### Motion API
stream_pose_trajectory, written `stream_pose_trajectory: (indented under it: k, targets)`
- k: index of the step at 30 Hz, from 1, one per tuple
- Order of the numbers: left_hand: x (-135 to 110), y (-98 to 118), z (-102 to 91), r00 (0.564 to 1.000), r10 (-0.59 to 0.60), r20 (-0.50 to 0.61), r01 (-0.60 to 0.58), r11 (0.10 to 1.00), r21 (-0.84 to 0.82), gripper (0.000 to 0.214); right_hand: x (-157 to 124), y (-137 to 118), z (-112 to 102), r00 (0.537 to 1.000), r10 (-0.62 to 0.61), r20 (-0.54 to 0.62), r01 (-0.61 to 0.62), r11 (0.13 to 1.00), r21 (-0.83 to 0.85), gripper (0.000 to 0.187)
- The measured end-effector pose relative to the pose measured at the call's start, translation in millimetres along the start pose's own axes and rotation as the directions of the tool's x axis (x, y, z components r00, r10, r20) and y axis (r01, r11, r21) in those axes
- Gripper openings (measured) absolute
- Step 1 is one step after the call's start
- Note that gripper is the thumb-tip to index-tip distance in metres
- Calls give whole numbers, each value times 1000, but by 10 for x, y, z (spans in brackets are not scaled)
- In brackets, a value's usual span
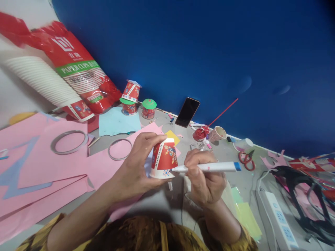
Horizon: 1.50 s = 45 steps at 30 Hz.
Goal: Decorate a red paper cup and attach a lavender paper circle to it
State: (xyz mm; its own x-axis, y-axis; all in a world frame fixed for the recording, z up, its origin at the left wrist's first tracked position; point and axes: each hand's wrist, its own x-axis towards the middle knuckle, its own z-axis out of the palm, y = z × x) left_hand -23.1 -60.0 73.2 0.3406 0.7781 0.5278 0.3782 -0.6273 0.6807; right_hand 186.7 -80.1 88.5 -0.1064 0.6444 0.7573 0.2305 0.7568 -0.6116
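Upside down in my left hand (140, 162) is a red and white paper cup (164, 157), gripped with the thumb near its base on top and the fingers under its rim. Blue marks show on the white band low on the cup. A white marker (217, 167) with a blue end is pinched in my right hand (204, 177), its tip at the white band by the rim. Whether the tip touches the cup I cannot tell for sure. Behind the cup lies a yellow paper piece (173, 138).
Pink paper sheets (57, 167) and tape rings (69, 142) cover the left. Stacked paper cups (39, 78), decorated cups (131, 91) and a phone (187, 111) stand along the blue wall. Red scissors (246, 161) and a power strip (280, 219) lie to the right.
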Motion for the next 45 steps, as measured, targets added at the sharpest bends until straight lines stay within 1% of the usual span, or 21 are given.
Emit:
stream_pose_trajectory:
  k: [2, 6, 8, 10, 12, 15, 19, 24, 28, 30, 32, 35, 37, 38, 41, 43, 45]
  targets:
    - [1, -4, 5, 1000, -14, -9, 14, 1000, 15, 84, -19, 21, -15, 999, 9, -51, -7, 1000, 22, 6]
    - [7, -3, 15, 998, -45, -39, 46, 999, 20, 82, -22, 33, -37, 999, 20, -26, -20, 1000, -4, 7]
    - [8, -5, 18, 996, -66, -61, 67, 998, 6, 86, -9, 30, -41, 1000, 6, -16, -6, 1000, -25, 8]
    - [4, -8, 17, 992, -98, -78, 98, 995, -4, 91, 5, 24, -45, 999, 1, -33, -2, 999, -42, 8]
    - [2, -8, 12, 990, -114, -88, 114, 993, -4, 91, 18, 16, -49, 998, 13, -62, -17, 998, -65, 9]
    - [7, 0, 2, 991, -103, -81, 104, 995, 3, 86, 27, 4, -50, 994, 25, -107, -34, 996, -87, 9]
    - [21, 7, 4, 991, -95, -95, 95, 995, -2, 83, 28, -2, -53, 990, 47, -136, -56, 996, -67, 10]
    - [15, 2, 16, 988, -129, -89, 123, 990, -69, 84, 37, -6, -72, 992, 70, -104, -75, 996, -41, 11]
    - [14, -15, 22, 989, -119, -93, 117, 993, -19, 81, 49, 2, -53, 995, 45, -86, -49, 998, -42, 14]
    - [17, -29, 24, 991, -94, -99, 96, 995, 24, 80, 66, 4, -42, 996, 60, -63, -64, 996, -64, 19]
    - [17, -40, 24, 992, -85, -98, 91, 994, 55, 81, 102, 4, -48, 997, 80, -12, -81, 988, -129, 22]
    - [6, -48, 20, 989, -108, -99, 114, 991, 64, 85, 175, 18, -94, 988, 53, 147, -22, 977, -210, 17]
    - [-4, -49, 20, 988, -111, -106, 118, 991, 62, 86, 209, 48, -134, 964, 31, 262, 24, 979, -204, 18]
    - [-9, -48, 21, 988, -109, -109, 117, 991, 65, 85, 215, 68, -151, 953, 25, 302, 37, 980, -197, 18]
    - [-16, -47, 28, 982, -126, -144, 137, 988, 72, 82, 196, 129, -165, 931, 5, 365, 69, 980, -189, 11]
    - [-14, -47, 32, 969, -171, -176, 185, 981, 63, 82, 168, 153, -145, 920, -10, 392, 90, 978, -188, 9]
    - [-12, -46, 32, 960, -214, -181, 225, 973, 46, 83, 143, 163, -114, 916, -17, 400, 102, 976, -193, 9]
